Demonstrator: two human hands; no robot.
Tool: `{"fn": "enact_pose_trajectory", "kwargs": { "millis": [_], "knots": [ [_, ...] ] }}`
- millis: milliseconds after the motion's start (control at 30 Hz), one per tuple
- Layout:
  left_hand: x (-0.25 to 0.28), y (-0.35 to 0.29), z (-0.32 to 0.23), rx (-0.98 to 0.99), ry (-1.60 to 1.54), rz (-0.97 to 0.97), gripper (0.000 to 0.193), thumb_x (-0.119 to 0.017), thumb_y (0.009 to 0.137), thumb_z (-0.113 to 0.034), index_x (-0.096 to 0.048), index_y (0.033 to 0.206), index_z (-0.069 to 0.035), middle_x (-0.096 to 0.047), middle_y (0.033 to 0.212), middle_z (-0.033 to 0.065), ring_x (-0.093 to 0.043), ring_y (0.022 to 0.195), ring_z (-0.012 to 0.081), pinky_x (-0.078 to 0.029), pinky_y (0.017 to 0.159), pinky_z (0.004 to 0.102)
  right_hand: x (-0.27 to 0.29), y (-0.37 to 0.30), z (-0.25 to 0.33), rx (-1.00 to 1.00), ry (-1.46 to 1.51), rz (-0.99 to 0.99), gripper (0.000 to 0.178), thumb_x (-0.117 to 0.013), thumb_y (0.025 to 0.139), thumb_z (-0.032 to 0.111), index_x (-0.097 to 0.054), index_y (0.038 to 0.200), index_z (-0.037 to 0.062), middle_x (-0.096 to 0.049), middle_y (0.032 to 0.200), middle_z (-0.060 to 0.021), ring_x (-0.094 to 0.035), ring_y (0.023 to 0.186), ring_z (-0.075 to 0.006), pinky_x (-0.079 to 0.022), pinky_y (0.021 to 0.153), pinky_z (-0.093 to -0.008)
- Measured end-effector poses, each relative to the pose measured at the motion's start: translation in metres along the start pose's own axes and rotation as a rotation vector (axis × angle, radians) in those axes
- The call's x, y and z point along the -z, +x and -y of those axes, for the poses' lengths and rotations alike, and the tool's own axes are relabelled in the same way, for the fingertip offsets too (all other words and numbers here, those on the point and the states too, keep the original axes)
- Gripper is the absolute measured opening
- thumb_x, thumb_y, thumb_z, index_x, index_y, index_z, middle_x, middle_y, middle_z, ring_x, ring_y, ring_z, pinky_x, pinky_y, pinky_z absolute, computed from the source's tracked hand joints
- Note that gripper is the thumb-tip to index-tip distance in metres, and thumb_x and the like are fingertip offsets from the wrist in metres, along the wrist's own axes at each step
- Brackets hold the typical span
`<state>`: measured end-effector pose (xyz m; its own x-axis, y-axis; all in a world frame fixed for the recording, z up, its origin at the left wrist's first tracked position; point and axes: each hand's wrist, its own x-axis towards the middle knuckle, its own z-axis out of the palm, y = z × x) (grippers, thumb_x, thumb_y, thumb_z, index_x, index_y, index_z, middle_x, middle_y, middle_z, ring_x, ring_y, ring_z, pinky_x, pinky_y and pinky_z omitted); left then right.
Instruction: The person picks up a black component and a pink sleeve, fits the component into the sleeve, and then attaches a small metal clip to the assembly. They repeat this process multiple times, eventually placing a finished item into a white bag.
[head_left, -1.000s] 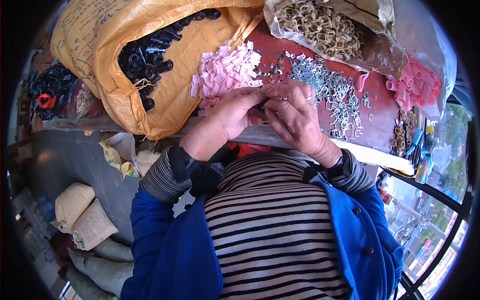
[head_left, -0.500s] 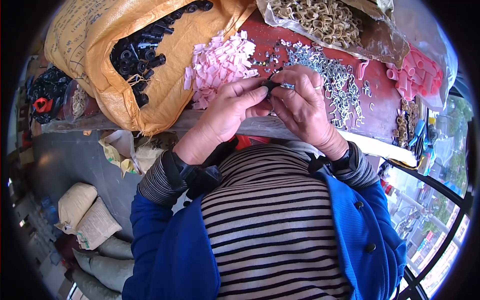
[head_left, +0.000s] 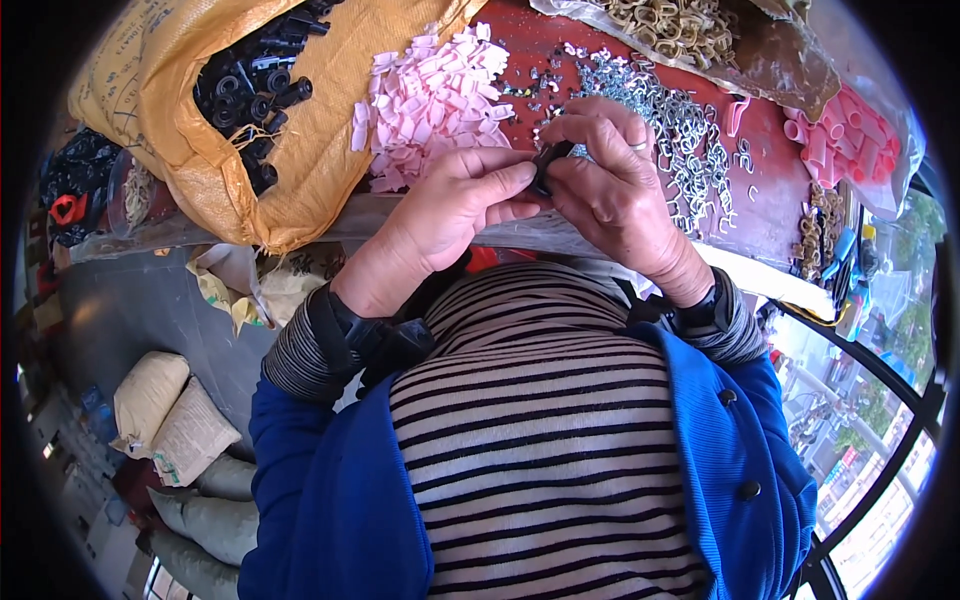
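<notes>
Between my two hands is a small black plastic part (head_left: 547, 167), mostly covered by fingers. My left hand (head_left: 455, 205) pinches its left side between thumb and fingers. My right hand (head_left: 612, 180), with a ring on one finger, closes on its right side, the fingers curled over it. Both hands are above the front edge of the red tabletop (head_left: 765, 205). Just beyond the left hand lies a heap of pale pink plastic pieces (head_left: 435, 100). Behind the right hand spreads a pile of silvery metal clips (head_left: 690, 155).
At the left, an orange woven sack (head_left: 310, 150) gapes over black tubular parts (head_left: 240, 100). Brass-coloured rings (head_left: 680, 25) fill a bag at the back. Pink tubes (head_left: 840, 140) lie in clear plastic at the right. Filled sacks (head_left: 195, 430) stand on the floor.
My view has shifted slightly, so the table sits higher and further left. The shiny metal bit seen at the right fingertips is no longer visible. Both hands stay together on the black part.
</notes>
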<state>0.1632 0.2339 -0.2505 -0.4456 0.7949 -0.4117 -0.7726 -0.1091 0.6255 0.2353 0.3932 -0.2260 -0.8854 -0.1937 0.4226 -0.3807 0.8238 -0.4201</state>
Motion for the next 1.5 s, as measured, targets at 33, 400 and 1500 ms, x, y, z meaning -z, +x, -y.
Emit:
{"fn": "enact_pose_trajectory", "kwargs": {
  "millis": [33,400,1500],
  "knots": [
    [0.0,0.0,0.001,0.014,0.032,-0.002,0.023,-0.05,0.082,-0.01,-0.052,0.1,0.003,-0.056,0.092,0.0088,-0.057,0.079,0.0156,-0.048,0.071,0.0242,0.001,0.0,0.0,-0.006,0.006,0.022,0.021,-0.066,0.053,0.003,-0.055,0.071,0.0043,-0.05,0.096,-0.0067,-0.043,0.098,-0.0273,-0.036,0.08,-0.0377],
    [-0.002,-0.002,0.004,0.084,0.116,0.083,0.022,-0.052,0.081,-0.012,-0.053,0.098,0.001,-0.057,0.09,0.0081,-0.058,0.08,0.0172,-0.047,0.071,0.0231,0.008,-0.002,0.002,-0.064,0.055,0.098,0.019,-0.066,0.054,0.005,-0.055,0.068,0.0049,-0.051,0.094,-0.0053,-0.044,0.098,-0.0249,-0.036,0.08,-0.0373],
    [0.0,0.004,0.008,0.098,-0.127,0.091,0.015,-0.046,0.083,-0.01,-0.05,0.096,-0.004,-0.055,0.096,0.0175,-0.057,0.086,0.0242,-0.047,0.072,0.0275,0.036,-0.054,-0.06,-0.699,0.562,0.088,0.014,-0.052,0.078,0.012,-0.056,0.074,-0.0009,-0.048,0.067,-0.01,-0.052,0.058,-0.0259,-0.042,0.055,-0.0309]
  ]
}}
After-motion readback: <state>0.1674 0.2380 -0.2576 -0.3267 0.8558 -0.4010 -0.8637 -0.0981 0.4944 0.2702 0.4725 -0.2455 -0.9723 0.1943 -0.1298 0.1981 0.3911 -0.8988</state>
